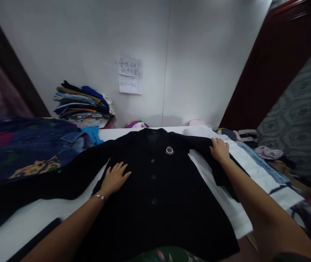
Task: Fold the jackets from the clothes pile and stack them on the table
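A black blazer [158,189] lies face up and spread flat on the white surface [21,225], its collar toward the far edge and its hem at the near edge, so its long axis runs straight away from the person. The left hand [114,178] rests flat on the jacket's front panel, fingers spread, holding nothing. The right hand [219,150] lies palm down with fingers loosely curled on the sleeve [221,171] where it leaves the shoulder; whether it pinches the cloth I cannot tell. That sleeve runs toward the right edge, so the right hand is the nearer one to it. The other sleeve stretches off toward the left edge.

The cloth looks matte, thick and soft, with dark round buttons [153,177] down the middle and a small embroidered crest [169,150] on the chest. A patterned dark garment [19,153] lies at the left edge, and a stack of folded clothes [83,105] sits at the far left corner against the wall.
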`<state>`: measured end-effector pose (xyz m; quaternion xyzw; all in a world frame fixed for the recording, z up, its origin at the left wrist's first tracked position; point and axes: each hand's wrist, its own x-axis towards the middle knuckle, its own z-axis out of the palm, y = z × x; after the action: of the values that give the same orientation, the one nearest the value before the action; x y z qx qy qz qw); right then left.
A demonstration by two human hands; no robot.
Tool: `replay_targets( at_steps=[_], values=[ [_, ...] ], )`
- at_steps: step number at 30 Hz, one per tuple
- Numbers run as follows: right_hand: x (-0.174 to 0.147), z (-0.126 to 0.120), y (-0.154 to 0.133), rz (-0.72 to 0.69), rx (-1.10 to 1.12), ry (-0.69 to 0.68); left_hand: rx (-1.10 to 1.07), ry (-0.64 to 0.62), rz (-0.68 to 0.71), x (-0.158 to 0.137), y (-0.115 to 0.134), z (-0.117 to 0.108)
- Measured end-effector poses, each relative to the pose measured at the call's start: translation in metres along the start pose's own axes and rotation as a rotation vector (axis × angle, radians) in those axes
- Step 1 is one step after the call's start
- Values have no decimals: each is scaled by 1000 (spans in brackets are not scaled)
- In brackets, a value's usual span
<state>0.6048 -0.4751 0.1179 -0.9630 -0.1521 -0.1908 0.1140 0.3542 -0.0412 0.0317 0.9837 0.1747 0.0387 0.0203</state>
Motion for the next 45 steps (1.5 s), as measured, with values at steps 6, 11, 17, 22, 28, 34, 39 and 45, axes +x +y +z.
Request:
replay_targets(
  at_steps=[6, 11, 17, 22, 28, 34, 39, 45],
  values=[
    [-56, 55, -68, -372, 400, -242, -102, 40, -15, 3, -3, -9],
    [-88, 84, -104, -438, 422, -451, -64, 206, -99, 33, -22, -44],
    [-94, 86, -112, -352, 122, -536, 33, 268, -203, 82, -56, -70],
    [-99, 86, -113, -372, 76, -525, 51, 138, -300, 107, -74, -64],
    [-99, 83, -114, -372, 127, -502, 91, 167, -260, 137, -95, -93],
    [-97, 85, -115, -373, 133, -506, 66, 113, -326, 133, -102, -72],
    [-95, 84, -116, -377, 121, -520, 38, 210, -199, 113, -82, -54],
    [-95, 78, -118, -367, 122, -522, -50, 44, 23, 74, -49, -18]
  ],
)
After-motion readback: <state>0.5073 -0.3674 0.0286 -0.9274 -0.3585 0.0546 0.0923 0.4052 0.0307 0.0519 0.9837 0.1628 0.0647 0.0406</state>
